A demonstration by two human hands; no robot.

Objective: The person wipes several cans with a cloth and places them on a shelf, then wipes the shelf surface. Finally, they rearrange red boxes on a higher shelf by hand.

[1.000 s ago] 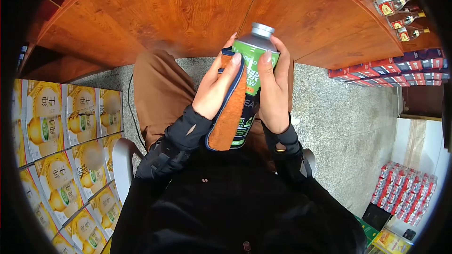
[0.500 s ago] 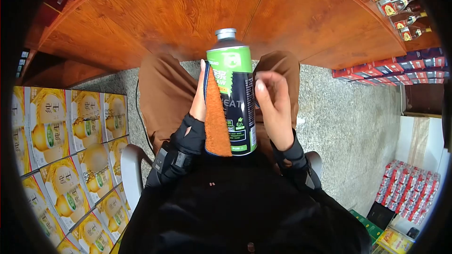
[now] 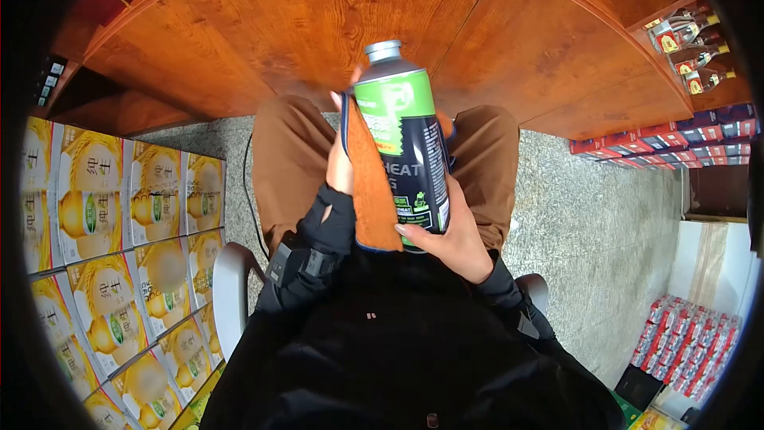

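Note:
A tall black and green beer can (image 3: 414, 139) with a silver cap is held upright, slightly tilted, over my lap. An orange cloth (image 3: 372, 183) with a dark blue edge wraps its left side, and a bit of it shows at the right side too. My left hand (image 3: 341, 161) grips the can through the cloth; most of its fingers are hidden behind. Around the lower right of the can my right hand (image 3: 463, 239) is closed, its thumb across the front near the base and the other fingers out of sight behind.
A curved wooden desk (image 3: 318, 24) stands just ahead of my knees. Yellow-and-white printed cartons (image 3: 99, 183) are stacked at left. Small bottles (image 3: 692, 52) and red-blue boxes (image 3: 668, 135) are at right. Shrink-wrapped red and silver packs (image 3: 688, 346) sit lower right.
My right hand has moved from beside the can, fingers free, down to its base and taken hold. The can has tilted slightly, and the view has shifted a little.

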